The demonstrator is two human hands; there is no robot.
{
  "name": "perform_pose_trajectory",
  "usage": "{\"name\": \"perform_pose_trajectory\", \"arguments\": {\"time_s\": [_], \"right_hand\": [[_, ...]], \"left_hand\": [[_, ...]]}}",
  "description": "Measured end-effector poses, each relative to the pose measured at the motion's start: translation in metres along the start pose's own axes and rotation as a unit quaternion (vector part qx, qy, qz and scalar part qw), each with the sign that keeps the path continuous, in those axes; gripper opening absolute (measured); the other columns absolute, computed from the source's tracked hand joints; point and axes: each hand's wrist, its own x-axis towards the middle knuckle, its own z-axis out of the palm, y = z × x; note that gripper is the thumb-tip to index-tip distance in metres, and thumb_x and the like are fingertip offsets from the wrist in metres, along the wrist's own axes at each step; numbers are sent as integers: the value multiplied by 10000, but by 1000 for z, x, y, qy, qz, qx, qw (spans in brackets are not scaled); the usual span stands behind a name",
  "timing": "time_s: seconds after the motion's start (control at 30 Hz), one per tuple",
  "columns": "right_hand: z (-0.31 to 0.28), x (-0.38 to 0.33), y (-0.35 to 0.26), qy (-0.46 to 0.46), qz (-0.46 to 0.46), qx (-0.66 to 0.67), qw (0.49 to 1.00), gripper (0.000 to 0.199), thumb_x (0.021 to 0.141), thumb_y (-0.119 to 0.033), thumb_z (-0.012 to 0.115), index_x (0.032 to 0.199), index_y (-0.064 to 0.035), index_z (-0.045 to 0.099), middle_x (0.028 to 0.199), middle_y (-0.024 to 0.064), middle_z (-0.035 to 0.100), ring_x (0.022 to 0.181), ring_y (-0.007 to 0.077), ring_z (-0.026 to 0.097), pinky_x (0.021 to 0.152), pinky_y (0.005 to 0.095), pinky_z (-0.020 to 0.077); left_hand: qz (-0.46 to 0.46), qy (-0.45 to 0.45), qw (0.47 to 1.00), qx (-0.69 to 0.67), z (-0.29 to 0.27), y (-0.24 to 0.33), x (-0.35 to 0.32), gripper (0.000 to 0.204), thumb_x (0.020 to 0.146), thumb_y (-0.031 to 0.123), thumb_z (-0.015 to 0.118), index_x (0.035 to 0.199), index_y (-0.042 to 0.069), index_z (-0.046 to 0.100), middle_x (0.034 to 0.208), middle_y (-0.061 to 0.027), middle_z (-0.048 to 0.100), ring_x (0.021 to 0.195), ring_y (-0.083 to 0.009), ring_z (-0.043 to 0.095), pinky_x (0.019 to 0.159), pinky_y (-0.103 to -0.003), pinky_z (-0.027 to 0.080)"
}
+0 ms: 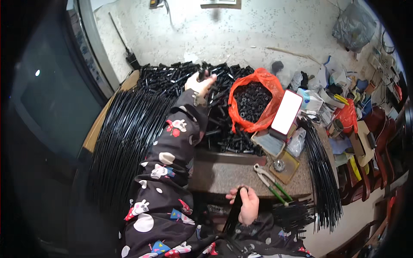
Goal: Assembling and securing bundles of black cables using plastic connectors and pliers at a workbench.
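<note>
Patterned sleeve (168,172) foremost, I should steady my right hand (248,206), pinching black rods (233,215) at five o'clock, while my left hand (199,84), grip unclear, is among black parts (170,77) at twelve.

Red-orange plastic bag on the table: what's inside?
The open red-orange plastic bag holds a heap of small black parts, some seemingly ring-shaped. Only the top layer shows; it covers whatever lies deeper, and the bag's bottom.
</note>
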Motion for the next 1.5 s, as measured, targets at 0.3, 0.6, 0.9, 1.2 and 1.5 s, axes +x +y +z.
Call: {"name": "perform_pose_trajectory", "arguments": {"time_s": [0.3, 0.6, 0.9, 1.2, 1.5], "right_hand": [[-30, 12, 23, -35, 0, -42, 999, 167, 910, -170, 399, 969, -24, 455, 822, 97, 579, 695, 189, 606, 580, 263, 482], [-29, 17, 28, -87, 85, 121, 985, 161, 865, -158, 504, 951, -24, 525, 862, 99, 597, 782, 197, 595, 652, 278, 483], [-20, 21, 23, 3, -7, 26, 1000, 127, 850, -100, 518, 907, 4, 565, 800, 84, 611, 706, 156, 578, 672, 269, 467], [-19, 28, 18, 16, 17, 51, 998, 116, 831, -82, 544, 897, 8, 573, 780, 81, 614, 696, 146, 577, 670, 265, 463], [-14, 14, 18, -43, -38, -42, 997, 127, 844, -62, 518, 921, 26, 567, 799, 50, 598, 710, 106, 555, 677, 229, 437]], "left_hand": [[-122, -52, 910, -392, -34, -1, -171, 363, 810, 110, 539, 1144, 21, 429, 733, -33, 537, 535, -72, 468, 408, -170, 360], [-159, -145, 975, 53, -24, -39, -206, 216, 771, 221, 627, 823, 44, 513, 606, 1, 480, 548, -104, 470, 492, -253, 381], [25, -117, 837, 534, 23, -73, -107, 255, 660, 195, 638, 848, 34, 578, 850, -208, 587, 822, -352, 583, 701, -414, 478], [186, -57, 923, 332, 8, -56, -86, 214, 749, 221, 600, 841, 34, 552, 769, -166, 582, 731, -313, 574, 641, -362, 436], [84, -218, 818, 525, 45, -92, -127, 276, 739, 306, 606, 849, 55, 579, 808, -156, 605, 793, -318, 584, 694, -395, 456]]}}
